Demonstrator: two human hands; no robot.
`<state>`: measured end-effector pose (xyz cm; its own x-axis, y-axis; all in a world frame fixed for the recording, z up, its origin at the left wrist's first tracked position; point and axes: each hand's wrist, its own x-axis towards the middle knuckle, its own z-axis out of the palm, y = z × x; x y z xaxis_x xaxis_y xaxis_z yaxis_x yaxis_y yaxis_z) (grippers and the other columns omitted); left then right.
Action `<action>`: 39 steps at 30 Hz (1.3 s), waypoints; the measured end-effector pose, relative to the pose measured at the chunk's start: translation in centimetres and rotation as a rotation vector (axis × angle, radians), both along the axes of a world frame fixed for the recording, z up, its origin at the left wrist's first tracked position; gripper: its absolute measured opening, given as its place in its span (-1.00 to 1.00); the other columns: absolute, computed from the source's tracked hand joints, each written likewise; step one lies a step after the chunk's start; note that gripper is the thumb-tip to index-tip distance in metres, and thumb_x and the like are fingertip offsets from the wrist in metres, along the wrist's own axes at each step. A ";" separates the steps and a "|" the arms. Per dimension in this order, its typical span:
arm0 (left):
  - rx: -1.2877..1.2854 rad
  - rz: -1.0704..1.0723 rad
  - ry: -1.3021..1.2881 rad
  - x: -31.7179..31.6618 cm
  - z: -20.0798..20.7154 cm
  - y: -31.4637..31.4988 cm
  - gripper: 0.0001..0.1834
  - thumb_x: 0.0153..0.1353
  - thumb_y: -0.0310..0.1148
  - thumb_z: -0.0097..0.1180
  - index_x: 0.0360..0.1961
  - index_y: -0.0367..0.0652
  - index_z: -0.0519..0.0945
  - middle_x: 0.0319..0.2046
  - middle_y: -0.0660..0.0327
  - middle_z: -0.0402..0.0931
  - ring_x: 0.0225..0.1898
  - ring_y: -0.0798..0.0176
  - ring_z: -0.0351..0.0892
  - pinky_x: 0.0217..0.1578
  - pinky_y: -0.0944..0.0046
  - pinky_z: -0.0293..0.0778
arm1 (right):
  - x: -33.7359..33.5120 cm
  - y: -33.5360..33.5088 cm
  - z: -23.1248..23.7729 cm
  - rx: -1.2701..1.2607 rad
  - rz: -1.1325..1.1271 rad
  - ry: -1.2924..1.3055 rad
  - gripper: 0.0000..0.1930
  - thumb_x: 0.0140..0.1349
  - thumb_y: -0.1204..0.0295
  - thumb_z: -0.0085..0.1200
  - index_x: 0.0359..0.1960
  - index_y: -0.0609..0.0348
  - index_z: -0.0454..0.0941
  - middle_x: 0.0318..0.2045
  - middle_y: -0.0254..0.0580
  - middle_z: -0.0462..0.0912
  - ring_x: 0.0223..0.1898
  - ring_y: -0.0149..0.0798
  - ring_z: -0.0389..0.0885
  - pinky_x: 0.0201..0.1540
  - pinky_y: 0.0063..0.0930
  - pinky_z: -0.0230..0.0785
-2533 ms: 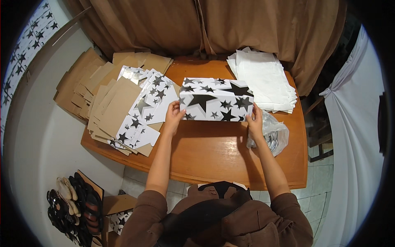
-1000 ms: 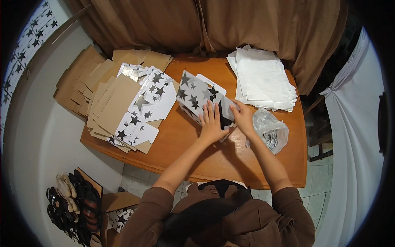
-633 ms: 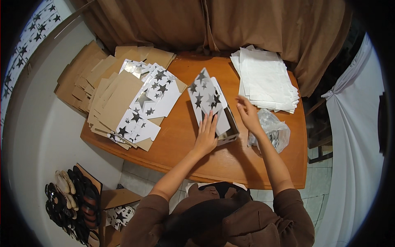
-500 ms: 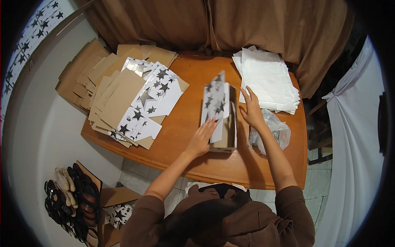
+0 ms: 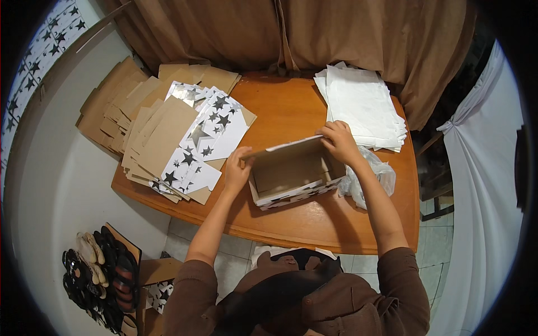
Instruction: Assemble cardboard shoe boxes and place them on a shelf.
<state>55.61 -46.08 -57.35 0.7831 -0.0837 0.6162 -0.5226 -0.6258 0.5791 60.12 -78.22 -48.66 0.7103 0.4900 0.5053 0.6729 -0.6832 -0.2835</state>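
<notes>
A brown curtain point(image 5: 224, 33) fills the top, cut off by the upper edge. Below it stands the wooden table point(image 5: 274, 109), its left side largely hidden under a pile of flat cardboard box blanks point(image 5: 165, 129), some star-printed, the lower ones covered. At the far right lies a stack of white paper sheets point(image 5: 364, 106). Near the table's middle, the star-printed cardboard box point(image 5: 288, 176) sits slightly askew, its bare brown inside facing up; the raised lid point(image 5: 286, 149) hides its own outer face. A clear plastic bag point(image 5: 385, 178) is partly covered by the right forearm point(image 5: 374, 196), its contents indistinct. Both arms reach forward, elbows wide. The right hand point(image 5: 339, 141) arches with fingers curled over the lid's right corner, its thumb hard to make out; the left hand point(image 5: 238, 172) pinches the left corner between thumb and fingers.
</notes>
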 end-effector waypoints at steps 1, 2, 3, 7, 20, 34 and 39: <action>-0.154 0.057 0.047 0.5 -0.2 -0.2 -0.70 0.15 -0.34 0.15 -0.10 -0.19 0.49 -0.11 0.09 0.52 -0.02 0.01 0.47 -0.01 0.14 0.35 | -0.2 0.5 0.1 0.000 -0.006 0.002 -0.84 0.10 0.38 0.11 -0.26 0.01 0.53 -0.33 -0.31 0.49 -0.13 -0.19 0.45 0.12 -0.14 0.13; -0.220 0.095 0.093 1.0 -0.5 -0.5 -0.66 0.21 -0.29 0.10 -0.08 -0.27 0.44 -0.11 0.02 0.51 -0.02 -0.04 0.46 -0.01 0.12 0.33 | -0.4 0.9 0.3 0.005 -0.068 0.012 -0.85 0.12 0.34 0.10 -0.27 0.01 0.53 -0.34 -0.32 0.49 -0.13 -0.19 0.45 0.07 -0.17 0.15; -0.218 0.087 0.096 1.6 -0.5 -0.7 -0.66 0.21 -0.29 0.10 -0.08 -0.27 0.44 -0.11 0.02 0.51 -0.02 -0.04 0.46 -0.01 0.12 0.33 | -0.6 1.3 0.5 0.010 -0.131 0.023 -0.86 0.14 0.31 0.09 -0.29 0.01 0.52 -0.35 -0.32 0.49 -0.13 -0.19 0.44 0.02 -0.19 0.16; -0.258 0.111 0.240 4.1 -0.7 -0.6 -0.53 0.28 -0.18 -0.02 -0.01 -0.40 0.32 -0.11 -0.18 0.46 -0.03 -0.18 0.43 -0.01 0.06 0.31 | -0.8 3.1 1.6 0.030 -0.271 0.118 -0.80 0.18 0.21 0.06 -0.31 0.03 0.50 -0.33 -0.35 0.54 -0.14 -0.19 0.46 -0.04 -0.22 0.18; -0.006 0.089 0.517 7.3 -3.5 0.9 -0.56 0.26 -0.23 -0.06 0.06 -0.30 0.34 -0.11 -0.12 0.50 -0.07 -0.14 0.49 -0.07 0.03 0.39 | 5.8 3.7 -1.7 -0.103 -0.674 -0.031 -0.49 0.06 0.09 0.16 0.04 -0.02 0.43 0.05 -0.04 0.46 0.07 -0.07 0.40 -0.04 -0.02 0.28; 0.043 0.078 0.510 7.1 -2.7 1.8 -0.71 0.19 -0.29 0.05 -0.07 -0.14 0.50 -0.33 0.06 0.61 -0.27 -0.04 0.60 -0.29 0.08 0.46 | -0.9 16.4 -14.0 -0.830 0.365 0.459 -0.56 0.34 0.30 -0.35 0.27 -0.24 0.20 0.34 -0.60 0.11 0.34 -0.34 0.09 0.33 -0.29 0.05; -0.010 0.080 0.488 7.1 -3.2 2.0 -0.71 0.19 -0.30 0.06 -0.09 -0.16 0.50 -0.36 0.06 0.61 -0.30 -0.04 0.59 -0.31 0.09 0.46 | -0.9 17.4 -13.5 -0.846 0.278 0.418 -0.56 0.32 0.33 -0.32 0.24 -0.25 0.27 0.31 -0.60 0.20 0.29 -0.29 0.21 0.27 -0.28 0.15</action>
<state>62.69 -44.11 -60.54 0.9843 -0.0072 0.1764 -0.1392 -0.6459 0.7506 59.23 -60.87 -62.19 0.5565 0.7513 -0.3548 0.7975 -0.6028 -0.0256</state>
